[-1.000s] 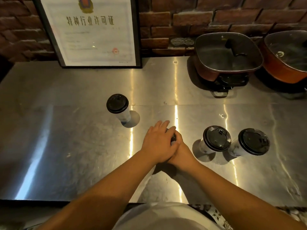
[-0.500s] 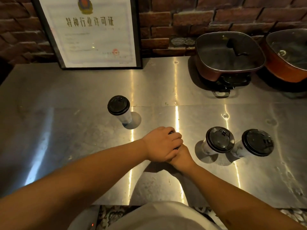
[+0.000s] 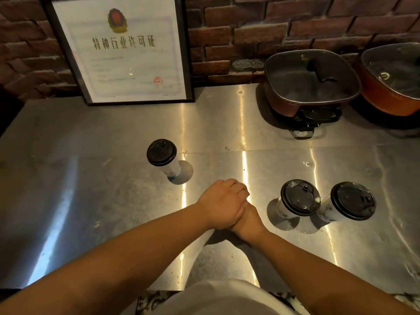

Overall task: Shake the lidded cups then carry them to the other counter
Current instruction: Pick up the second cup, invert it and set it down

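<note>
- The steel counter (image 3: 91,201) carries 3 lidded cups: 1 alone at the left (image 3: 161,153), 2 touching at the right (image 3: 300,197) (image 3: 352,200)
- The left hand (image 3: 223,204) is curled shut over the right hand (image 3: 246,220); whether a cup sits inside them I cannot tell
- If one does, I'd keep a palm pressed on its lid through the shaking, so nothing leaks

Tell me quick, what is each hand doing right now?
Left hand: closed, laid over the right; nothing visible in it.
Right hand: mostly hidden under the left; cannot tell whether it holds anything.
</note>
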